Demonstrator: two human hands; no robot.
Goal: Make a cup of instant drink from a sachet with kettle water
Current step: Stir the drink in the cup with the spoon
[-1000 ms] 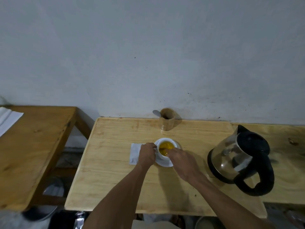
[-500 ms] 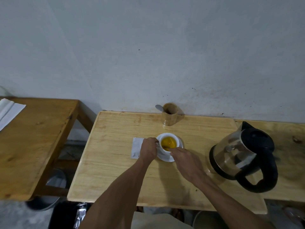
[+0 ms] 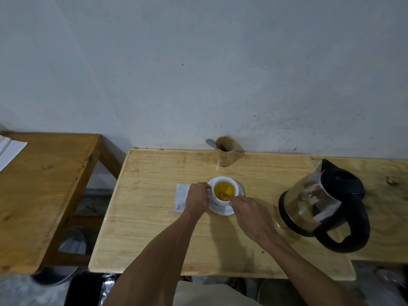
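Observation:
A white cup [image 3: 223,200] full of yellow drink stands on a white saucer [image 3: 225,210] in the middle of the light wooden table [image 3: 154,228]. My left hand [image 3: 197,198] grips the cup's handle on its left side. My right hand [image 3: 251,215] pinches a thin spoon [image 3: 224,194] whose tip sits in the drink. A white sachet [image 3: 181,197] lies flat on the table, partly hidden under my left hand. The steel and black kettle [image 3: 324,204] stands to the right, handle towards me.
A wooden holder [image 3: 225,154] with a spoon in it stands at the back against the wall. A darker wooden table [image 3: 44,191] with white paper [image 3: 10,151] is on the left, with a gap between. A metal basin [image 3: 70,244] sits on the floor below.
The view has tilted, so everything sits lower and more centred in the frame. My hands stay at the cup; the right hand has shifted slightly with the spoon in the drink.

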